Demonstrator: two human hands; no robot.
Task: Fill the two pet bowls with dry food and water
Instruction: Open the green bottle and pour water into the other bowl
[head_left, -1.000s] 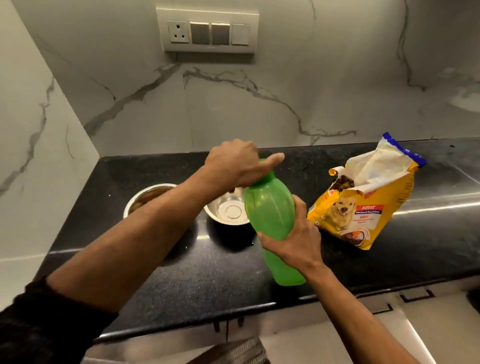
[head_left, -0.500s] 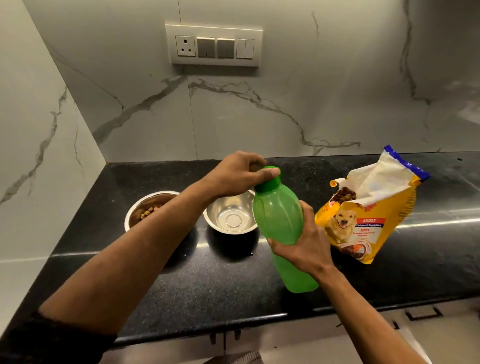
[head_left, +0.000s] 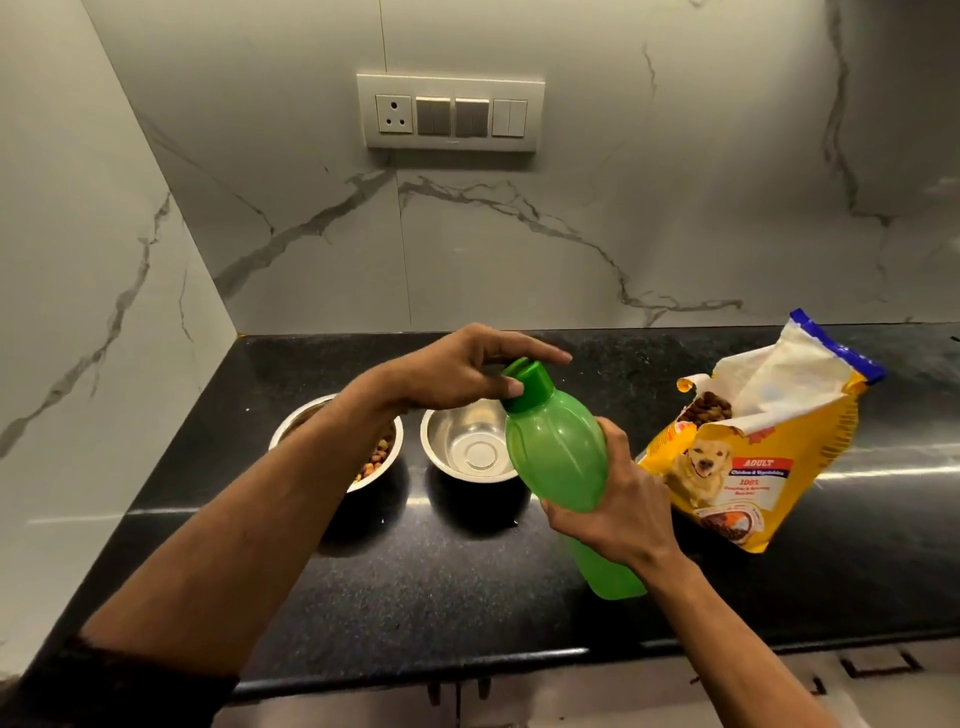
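Note:
My right hand (head_left: 618, 512) grips a green water bottle (head_left: 558, 457) around its middle, tilted with the top leaning left above the counter. My left hand (head_left: 457, 371) pinches the bottle's green cap (head_left: 530, 385) with thumb and curled fingers, index finger stretched out past it. Two steel bowls stand behind the bottle. The left bowl (head_left: 387, 441) holds dry kibble and is partly hidden by my left forearm. The right bowl (head_left: 467, 449) holds nothing. An open yellow dog food bag (head_left: 753, 467) lies to the right, kibble showing at its mouth.
Everything sits on a black granite counter (head_left: 415, 582) in a corner of white marble walls. A switch panel with a socket (head_left: 451, 111) is on the back wall. Drawer handles (head_left: 878, 665) show below the counter's front edge.
The view has tipped up and the bottle has lifted slightly. My left hand has shifted off the cap top, so the whole cap shows, and its index finger has straightened.

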